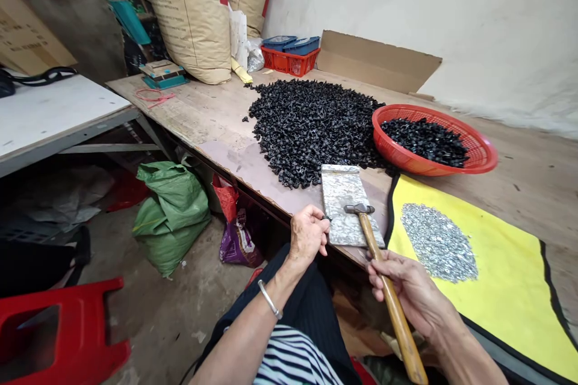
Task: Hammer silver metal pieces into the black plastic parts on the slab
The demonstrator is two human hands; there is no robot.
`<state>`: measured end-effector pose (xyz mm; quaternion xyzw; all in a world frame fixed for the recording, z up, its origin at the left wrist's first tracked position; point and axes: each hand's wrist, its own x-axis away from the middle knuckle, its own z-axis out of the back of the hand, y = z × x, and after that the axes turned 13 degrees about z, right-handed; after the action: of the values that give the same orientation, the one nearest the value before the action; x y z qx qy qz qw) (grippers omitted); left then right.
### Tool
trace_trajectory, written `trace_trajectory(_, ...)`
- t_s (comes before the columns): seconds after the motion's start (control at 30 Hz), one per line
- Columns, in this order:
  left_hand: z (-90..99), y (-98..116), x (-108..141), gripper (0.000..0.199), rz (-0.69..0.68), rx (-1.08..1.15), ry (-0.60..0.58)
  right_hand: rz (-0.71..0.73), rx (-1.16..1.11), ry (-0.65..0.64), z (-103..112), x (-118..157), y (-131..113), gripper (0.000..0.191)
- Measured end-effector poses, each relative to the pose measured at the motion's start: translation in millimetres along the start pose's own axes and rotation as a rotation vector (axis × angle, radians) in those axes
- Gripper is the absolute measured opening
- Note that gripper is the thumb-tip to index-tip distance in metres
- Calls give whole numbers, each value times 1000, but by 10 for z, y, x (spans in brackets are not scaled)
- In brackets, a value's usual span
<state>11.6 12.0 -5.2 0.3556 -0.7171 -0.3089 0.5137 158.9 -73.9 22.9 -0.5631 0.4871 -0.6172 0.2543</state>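
Note:
My left hand (309, 231) is closed in a pinch on a small black part (327, 218), beside the left edge of a scuffed metal plate (341, 192). In my right hand (400, 280) is the wooden handle of a hammer (368, 228); its head lies over the plate. Behind the plate spreads a large pile of small black parts (311, 126). To the right, small silvery pieces (438, 243) lie heaped on a yellow cloth (501, 289) with black edging.
A red basket (388, 147) holding more black parts stands right of the pile. Large paper sacks (189, 12), a red crate (289, 62) and a cardboard sheet (379, 63) are behind. A green bag (171, 216) and red stool (58, 337) are at floor level, left.

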Motion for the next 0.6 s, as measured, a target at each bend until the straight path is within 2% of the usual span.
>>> trace_trajectory(0.07, -3, 2, 8, 9, -8, -30, 20, -47, -121, 11, 20, 24, 11, 26)
trace_trajectory(0.17, -5, 2, 15, 9, -22, -54, 44, 10, 4, 106, -1, 100, 43, 29)
trace_trajectory(0.27, -7, -2, 11, 8, -18, -60, 38, 204, 288, 155, -48, 192, 62, 32)
trace_trajectory(0.43, 6, -16, -2, 6, -13, -72, 13, 658, 947, 192, -79, 225, 131, 33)
trace_trajectory(0.6, 32, -28, 0, 6, -10, -58, -24, 873, 1367, 222, -94, 190, 209, 45)
